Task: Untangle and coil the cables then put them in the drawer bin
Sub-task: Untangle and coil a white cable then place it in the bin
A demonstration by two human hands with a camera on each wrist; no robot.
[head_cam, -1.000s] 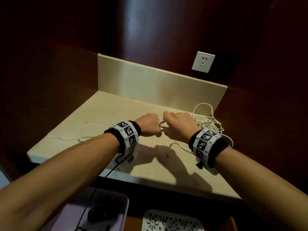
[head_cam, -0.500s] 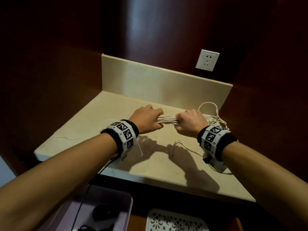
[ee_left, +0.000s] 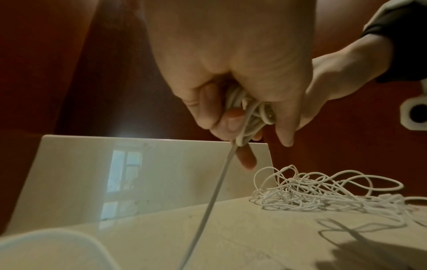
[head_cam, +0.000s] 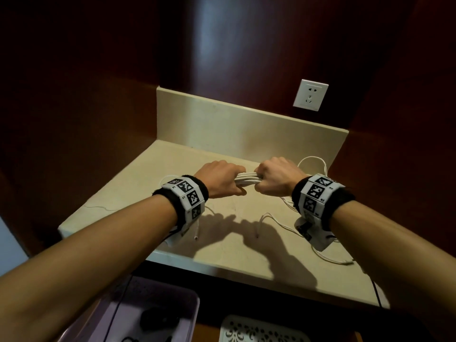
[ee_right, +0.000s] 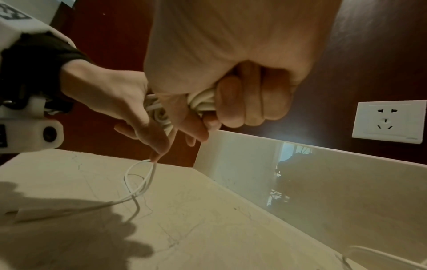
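Observation:
A bundle of white cable [head_cam: 246,180] is folded into several parallel strands and stretched between my two fists above the cream counter [head_cam: 222,243]. My left hand [head_cam: 218,180] grips its left end, and a loose tail [ee_left: 215,197] hangs from that fist to the counter. My right hand [head_cam: 276,178] grips the right end, fingers curled round the strands [ee_right: 203,102]. A tangled pile of thin white cable [ee_left: 323,191] lies on the counter at the right, behind my right wrist [head_cam: 313,166]. A lavender bin [head_cam: 148,314] sits below the counter's front edge.
A white wall socket [head_cam: 310,95] is on the dark wood wall above the backsplash [head_cam: 246,129]. A white perforated tray [head_cam: 259,329] lies beside the lavender bin, which holds a dark cable [head_cam: 158,319]. A cable end [head_cam: 345,262] lies near the counter's right front edge.
The hands moved apart, stretching the folded strands between them, then closed in a little. The cable loop that lay on the left of the counter has been drawn in.

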